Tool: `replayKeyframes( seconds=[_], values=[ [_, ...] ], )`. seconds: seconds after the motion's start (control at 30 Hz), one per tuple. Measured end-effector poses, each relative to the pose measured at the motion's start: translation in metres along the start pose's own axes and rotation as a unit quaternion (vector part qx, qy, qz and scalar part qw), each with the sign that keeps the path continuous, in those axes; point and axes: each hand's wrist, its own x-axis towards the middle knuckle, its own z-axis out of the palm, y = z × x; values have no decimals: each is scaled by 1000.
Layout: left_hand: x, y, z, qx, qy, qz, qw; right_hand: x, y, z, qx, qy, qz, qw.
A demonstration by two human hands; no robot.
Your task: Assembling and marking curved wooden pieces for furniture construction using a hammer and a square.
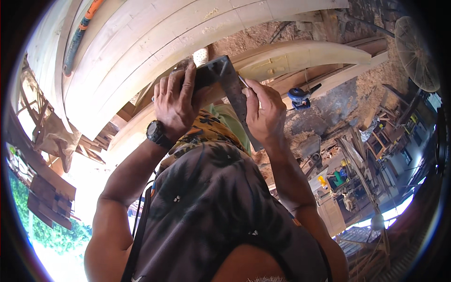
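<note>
A dark, worn carpenter's square (231, 81) lies at lap height, its corner pointing away from me. My left hand (176, 97) is closed over its left arm, fingers bent and pressing down; a watch is on that wrist. My right hand (265, 107) pinches a thin, pale pencil (243, 81). The pencil's tip is close to the outer edge of the square's long blade, and my fingers hang over that blade. Beneath the square runs a pale wooden plank (136, 134), mostly hidden by my hands and clothes.
Large curved wooden planking (155, 42) spans the far left, with an orange-and-dark pole (80, 42) on it. A curved wooden piece (300, 58) lies beyond the square. To the right are a blue power tool (299, 97) and a standing fan (416, 54). Shavings (237, 40) cover the floor.
</note>
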Motion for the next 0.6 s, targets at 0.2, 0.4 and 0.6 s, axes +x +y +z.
replayKeyframes(
  seconds=[0.2,0.4,0.6],
  values=[
    [0,0,-1,8,-5,0,1000,2,4,4,-8,17,-26,999],
    [0,1,-4,3,-10,1,1000,8,6,7,-27,10,-54,998],
    [0,1,-2,10,-14,1,1000,8,5,10,-41,9,-81,996]
  ],
)
